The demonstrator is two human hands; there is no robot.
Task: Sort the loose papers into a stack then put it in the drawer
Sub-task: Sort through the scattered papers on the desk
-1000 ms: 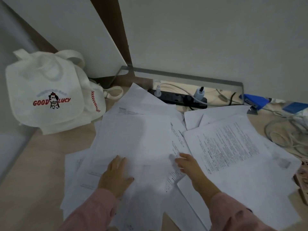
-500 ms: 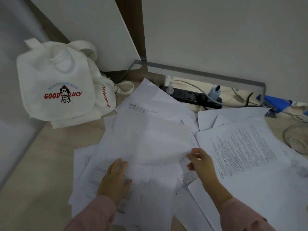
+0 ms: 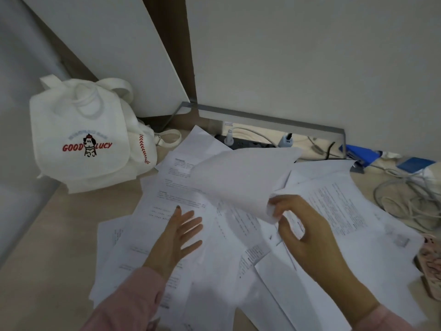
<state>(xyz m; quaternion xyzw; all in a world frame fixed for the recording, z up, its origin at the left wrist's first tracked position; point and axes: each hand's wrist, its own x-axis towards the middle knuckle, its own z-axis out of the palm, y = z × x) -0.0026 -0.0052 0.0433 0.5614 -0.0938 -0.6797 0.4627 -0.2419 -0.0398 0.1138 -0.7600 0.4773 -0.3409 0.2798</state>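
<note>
- right hand pinching the corner of 1 blank sheet, lifted off the pile
- left hand fingers spread, just over the loose papers scattered across the desk

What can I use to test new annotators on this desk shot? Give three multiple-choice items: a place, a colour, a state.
1. Where does the white bag sit?
A. Left of the loose papers
B. On top of the papers
C. In a drawer
2. What colour is the bag's lettering?
A. Blue
B. Green
C. Red
3. What is the right hand doing?
A. Lying flat, palm down
B. Pinching a lifted sheet
C. Hanging idle
Answers: 1 A, the bag stands on the desk left of the paper spread; 2 C, "GOOD LUCY" is printed in red; 3 B, fingers and thumb grip the raised sheet's corner.
</note>
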